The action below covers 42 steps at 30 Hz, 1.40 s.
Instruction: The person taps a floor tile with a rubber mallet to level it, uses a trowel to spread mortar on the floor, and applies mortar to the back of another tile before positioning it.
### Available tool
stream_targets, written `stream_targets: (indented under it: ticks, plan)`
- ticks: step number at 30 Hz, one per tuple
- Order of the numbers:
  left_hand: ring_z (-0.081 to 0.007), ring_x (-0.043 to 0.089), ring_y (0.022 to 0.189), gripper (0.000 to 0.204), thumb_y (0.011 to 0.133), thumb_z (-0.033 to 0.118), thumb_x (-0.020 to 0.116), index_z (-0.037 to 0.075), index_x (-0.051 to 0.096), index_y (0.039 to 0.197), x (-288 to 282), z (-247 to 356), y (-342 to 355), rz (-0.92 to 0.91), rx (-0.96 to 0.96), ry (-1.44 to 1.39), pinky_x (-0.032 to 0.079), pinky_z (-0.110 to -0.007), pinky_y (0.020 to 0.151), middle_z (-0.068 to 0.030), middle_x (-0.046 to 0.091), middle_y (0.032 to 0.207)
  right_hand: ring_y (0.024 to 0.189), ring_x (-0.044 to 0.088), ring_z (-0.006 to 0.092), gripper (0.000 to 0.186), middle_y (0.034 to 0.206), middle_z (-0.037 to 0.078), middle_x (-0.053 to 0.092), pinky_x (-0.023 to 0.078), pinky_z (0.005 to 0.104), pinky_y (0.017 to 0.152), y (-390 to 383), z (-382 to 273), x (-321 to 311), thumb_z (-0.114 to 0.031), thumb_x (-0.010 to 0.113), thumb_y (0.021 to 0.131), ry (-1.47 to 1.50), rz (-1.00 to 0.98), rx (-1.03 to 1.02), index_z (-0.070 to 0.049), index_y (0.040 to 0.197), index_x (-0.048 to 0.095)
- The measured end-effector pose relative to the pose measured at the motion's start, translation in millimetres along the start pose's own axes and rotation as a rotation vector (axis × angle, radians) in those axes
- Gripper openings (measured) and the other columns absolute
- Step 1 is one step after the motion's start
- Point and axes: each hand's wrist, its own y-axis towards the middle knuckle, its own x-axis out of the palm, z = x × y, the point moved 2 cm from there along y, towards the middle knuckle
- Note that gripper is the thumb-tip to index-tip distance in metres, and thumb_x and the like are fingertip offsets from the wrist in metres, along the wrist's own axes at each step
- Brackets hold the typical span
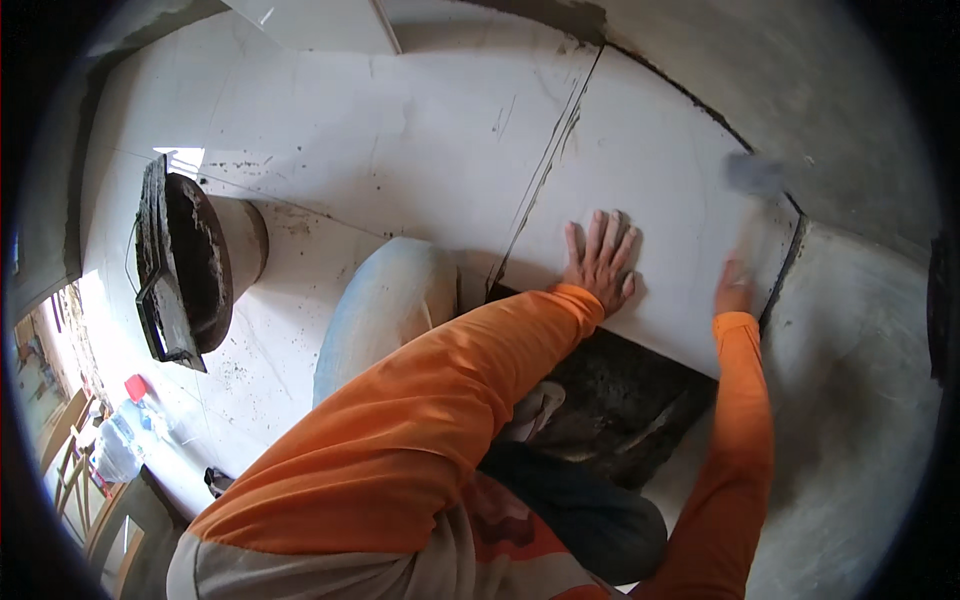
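Note:
My left hand (600,262) lies flat with spread fingers on a large white floor tile (665,170). Beyond it, near the tile's right corner by the wall, my right hand (735,290) grips the pale handle of a mallet (755,175). The mallet's grey head is blurred by motion, and I cannot tell whether it touches the tile. A dark gap runs along the tile's far and right edges. Another gap, with dark mortar smears, parts it from the tiles on the left. The near edge borders a dark, untiled patch (630,395).
A mortar-crusted bucket (240,245) stands to the left, with a notched trowel (160,270) across its mouth. Grey plastered walls (840,130) rise at the far right. A clear plastic bottle (118,445) and wooden chairs (75,460) are at lower left. A white panel (320,25) is at the top.

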Motion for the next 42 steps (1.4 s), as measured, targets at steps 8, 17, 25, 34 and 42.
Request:
stream_targets:
  ticks: [8,17,25,34,42]
  plan:
    - [-0.0294,0.011,0.136,0.073,0.079,0.043,0.048,0.011,0.023,0.139,-6,13,-50,-0.212,0.093,-0.092,0.005,-0.061,0.103,-0.0108,0.016,0.146,0.062,0.053,0.0186,0.049,0.071,0.01,0.055,0.045,0.0304,0.056,-18,-77,-43,-0.046,0.053,0.085,0.261,-0.407,0.181,0.003,0.093,0.056]
    - [-0.0367,0.008,0.134,0.061,0.082,0.05,0.039,0.026,0.028,0.138,-32,-50,38,0.018,0.082,0.003,0.002,-0.068,0.098,-0.0087,0.013,0.147,0.06,0.054,0.0257,0.045,0.066,0.011,0.057,0.043,0.0355,0.056,-37,-39,18,-0.039,0.051,0.088,-0.031,-0.127,-0.192,0.003,0.071,0.056]
    - [-0.0373,0.008,0.134,0.062,0.082,0.05,0.037,0.024,0.029,0.138,-27,-31,41,0.023,0.103,-0.038,0.004,-0.071,0.095,-0.0095,0.013,0.147,0.055,0.056,0.0287,0.045,0.058,0.01,0.056,0.046,0.0395,0.056,-38,49,38,-0.042,0.056,0.083,-0.597,-0.049,-0.479,0.002,0.076,0.059]
    - [-0.0361,0.008,0.134,0.062,0.083,0.051,0.034,0.023,0.026,0.139,-34,-57,41,0.004,0.084,0.032,0.005,-0.071,0.096,-0.0097,0.012,0.147,0.051,0.053,0.0259,0.047,0.056,0.012,0.054,0.043,0.038,0.052,-66,-17,25,-0.042,0.056,0.083,-0.266,0.036,-0.361,0.004,0.072,0.058]
    - [-0.0349,0.008,0.135,0.062,0.083,0.049,0.035,0.024,0.026,0.139,-30,-64,33,-0.005,0.052,0.002,0.004,-0.069,0.097,-0.0089,0.012,0.147,0.058,0.058,0.0305,0.044,0.061,0.015,0.057,0.046,0.0401,0.059,-75,-25,18,-0.039,0.059,0.081,-0.17,-0.266,-0.144,0.005,0.08,0.059]
